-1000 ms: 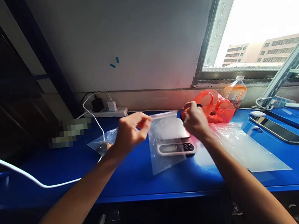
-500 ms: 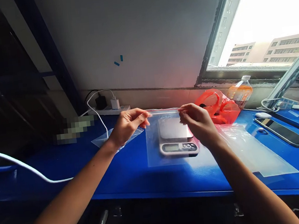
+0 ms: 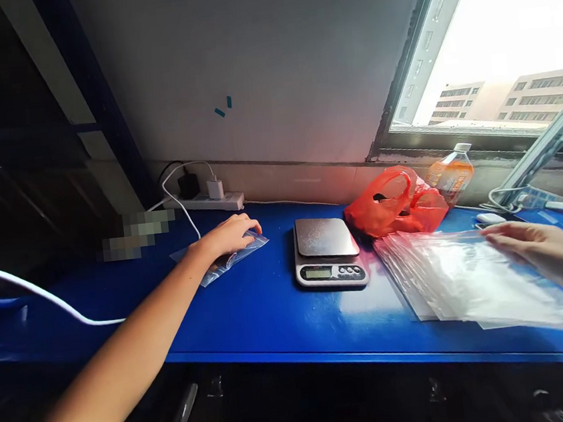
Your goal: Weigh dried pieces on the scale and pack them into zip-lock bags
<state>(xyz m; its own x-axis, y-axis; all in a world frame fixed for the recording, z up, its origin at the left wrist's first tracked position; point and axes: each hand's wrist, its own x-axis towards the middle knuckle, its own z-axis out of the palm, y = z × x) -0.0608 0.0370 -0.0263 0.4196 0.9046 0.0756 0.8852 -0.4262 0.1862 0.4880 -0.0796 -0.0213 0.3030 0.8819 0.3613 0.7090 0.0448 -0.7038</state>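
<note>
On the left of the blue table, my left hand (image 3: 237,232) lies over a small clear plastic bag (image 3: 223,269) with something dark in it. Its fingers are bent a little apart and touch the bag; the far fingertips are partly hidden. At the right, my right hand (image 3: 534,243) pinches the top edge of a clear zip bag (image 3: 511,287), which lies over a fanned stack of similar bags (image 3: 412,278). Between the hands sits a kitchen scale (image 3: 327,238) with a bare metal plate and a small display.
A red plastic carrier bag (image 3: 386,206) stands behind the stack, beside a bottle of orange drink (image 3: 453,171). A power strip (image 3: 233,200) with a white charger (image 3: 215,189) lies along the wall. A white cable (image 3: 44,298) crosses the left side. The table's front edge (image 3: 302,361) runs below.
My right hand has carried the zip bag from in front of the scale to the stack at right. My left hand has let go of it and moved left onto the small bag.
</note>
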